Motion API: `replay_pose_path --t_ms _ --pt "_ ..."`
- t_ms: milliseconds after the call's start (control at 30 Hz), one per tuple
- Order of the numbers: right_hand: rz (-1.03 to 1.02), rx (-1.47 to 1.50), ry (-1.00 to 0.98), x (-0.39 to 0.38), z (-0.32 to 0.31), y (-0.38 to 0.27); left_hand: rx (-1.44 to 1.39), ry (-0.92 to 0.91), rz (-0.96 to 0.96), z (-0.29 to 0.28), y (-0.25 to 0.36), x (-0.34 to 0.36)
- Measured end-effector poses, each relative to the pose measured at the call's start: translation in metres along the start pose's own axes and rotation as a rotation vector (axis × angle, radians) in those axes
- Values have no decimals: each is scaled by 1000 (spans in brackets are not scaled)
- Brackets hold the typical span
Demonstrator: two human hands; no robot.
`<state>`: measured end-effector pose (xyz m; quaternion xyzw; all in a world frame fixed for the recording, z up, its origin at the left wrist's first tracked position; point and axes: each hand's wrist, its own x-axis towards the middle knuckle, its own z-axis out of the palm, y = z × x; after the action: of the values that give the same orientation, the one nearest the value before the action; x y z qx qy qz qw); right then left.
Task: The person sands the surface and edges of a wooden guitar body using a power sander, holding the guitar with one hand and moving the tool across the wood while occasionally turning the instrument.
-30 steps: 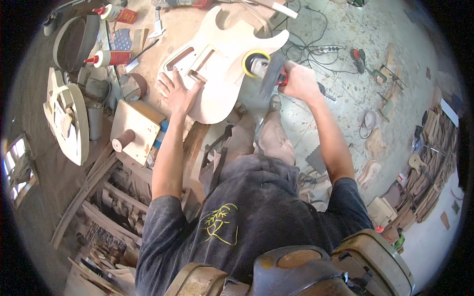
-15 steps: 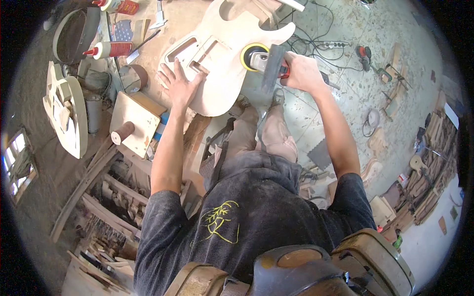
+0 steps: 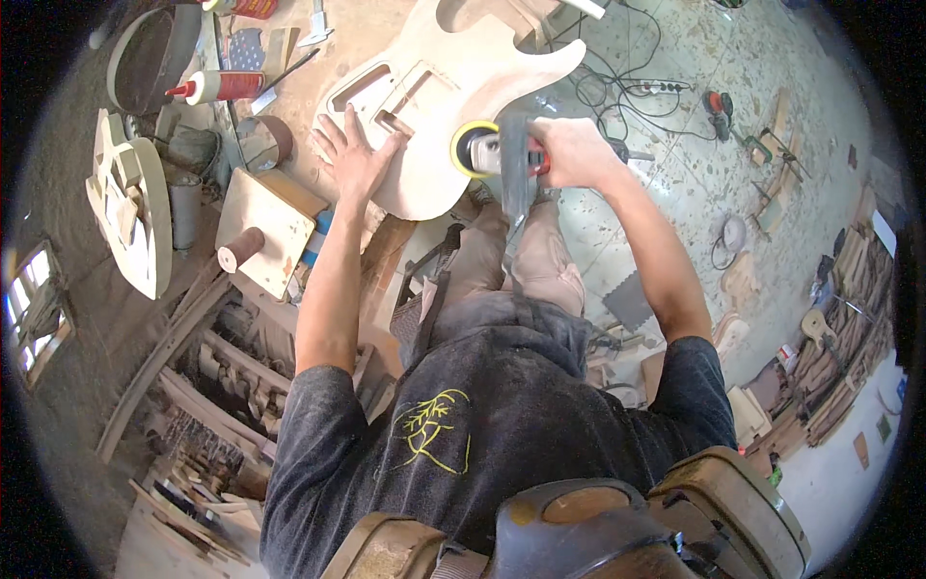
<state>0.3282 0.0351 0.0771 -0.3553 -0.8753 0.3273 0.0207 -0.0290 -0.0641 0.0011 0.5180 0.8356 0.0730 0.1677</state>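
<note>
A pale wooden electric guitar body (image 3: 424,183) lies on the bench, with routed cavities in its face. My left hand (image 3: 355,162) rests on it with fingers spread, beside the cavities at its left edge. In my right hand (image 3: 576,154) is an angle grinder (image 3: 487,152) fitted with a yellow-rimmed round pad. The fingers wrap its red and black body, partly hidden behind a long dark grey piece across the tool. The pad is at the right edge of the guitar body; whether it touches the wood I cannot tell.
On the bench (image 3: 362,29) lie a red-and-white glue bottle (image 3: 227,87), a caliper (image 3: 316,27) and a sanding belt loop (image 3: 125,63). Another guitar body (image 3: 149,217) stands at left. Cables and a power strip (image 3: 661,88) lie on the floor right, near another power tool (image 3: 717,114).
The grinder and my right hand have moved left and slightly nearer to me, along the guitar body's edge. My left hand stays on the wood.
</note>
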Motion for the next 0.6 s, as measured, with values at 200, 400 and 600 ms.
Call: replay_pose_path --t_ms 200,400,600 --pt "105 -27 8 -1 -21 1 20 -15 -21 -2 1 -2" --pt "-77 16 -75 2 0 -19 24 16 11 1 -6 1" --pt "70 -24 -42 0 -16 -9 31 -5 -12 -4 1 -1"
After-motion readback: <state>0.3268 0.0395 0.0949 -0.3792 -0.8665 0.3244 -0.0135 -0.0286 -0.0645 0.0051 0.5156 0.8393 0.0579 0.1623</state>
